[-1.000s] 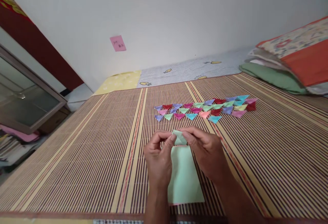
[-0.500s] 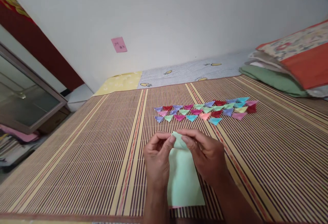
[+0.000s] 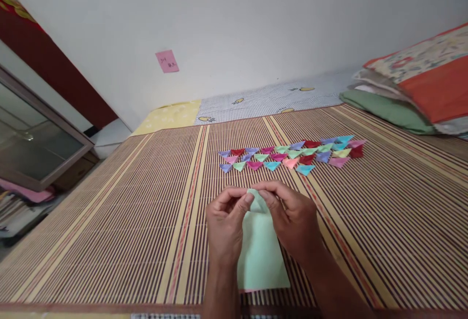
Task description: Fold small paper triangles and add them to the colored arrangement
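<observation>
A small piece of pale green folded paper [image 3: 258, 203] is pinched between both hands, above the mat. My left hand [image 3: 227, 221] grips its left side between thumb and forefinger. On its right side, the thumb and forefinger of my right hand [image 3: 294, 214] are closed too. Directly below lies a larger pale green sheet of paper [image 3: 261, 255], with a thin pink edge showing under it. Beyond my hands, several small folded paper triangles [image 3: 272, 165] in many colours lie in uneven rows. Parts of the folded paper are covered by my fingers.
A striped bamboo mat [image 3: 120, 221] covers the bed. Folded bedding [image 3: 420, 90] is piled at the back right. A pink note [image 3: 167, 61] is stuck on the white wall. A glass-fronted cabinet [image 3: 32, 129] stands at the left.
Both hands still pinch the folded paper, and my fingertips have shifted only slightly on it. The whole view has moved a little.
</observation>
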